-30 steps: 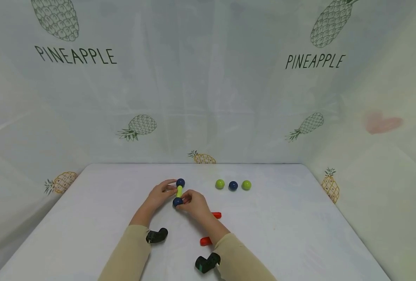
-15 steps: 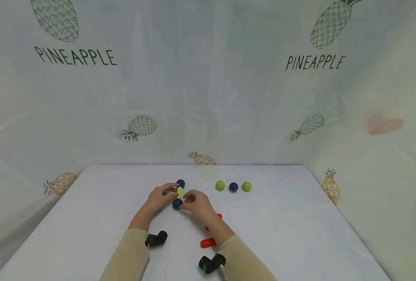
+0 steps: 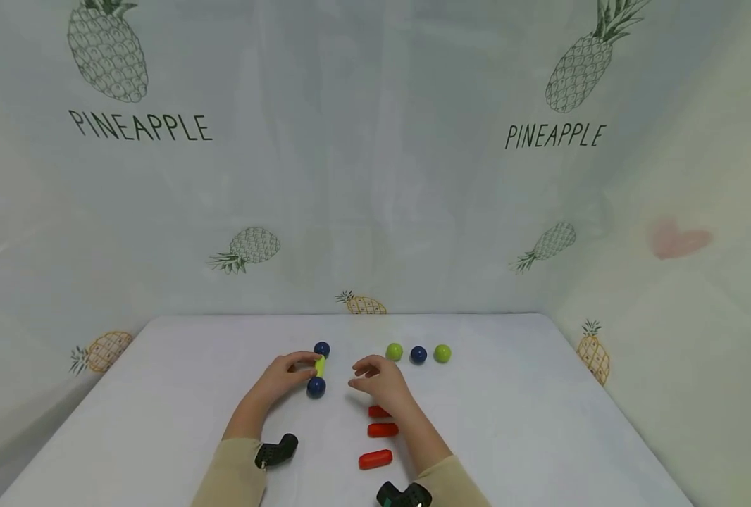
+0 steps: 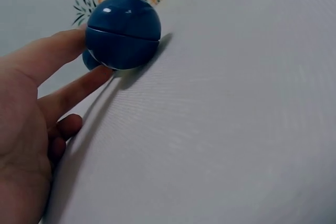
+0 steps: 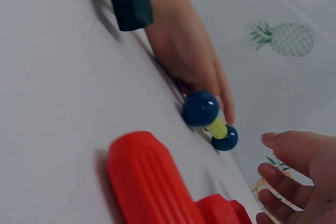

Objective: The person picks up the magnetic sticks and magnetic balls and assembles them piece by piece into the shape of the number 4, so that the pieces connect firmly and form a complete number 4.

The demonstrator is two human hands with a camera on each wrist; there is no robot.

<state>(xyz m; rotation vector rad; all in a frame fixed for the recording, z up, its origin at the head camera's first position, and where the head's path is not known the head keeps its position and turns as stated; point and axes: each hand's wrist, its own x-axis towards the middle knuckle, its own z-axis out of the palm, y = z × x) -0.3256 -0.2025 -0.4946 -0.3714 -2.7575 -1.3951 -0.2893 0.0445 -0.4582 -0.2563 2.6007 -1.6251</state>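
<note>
Yellow rod sits between near blue ball and far blue ball on counter; fingers of my left hand lie at rod's left side, near ball hides contact, cannot tell if they pinch; fingers of my right hand relaxed, grasping nothing, apart from rod. Step in hand, I judge: ball-and-rod piece looks joined, left hand steadying it. Next move likely calls for right hand taking red piece or loose blue ball
</note>
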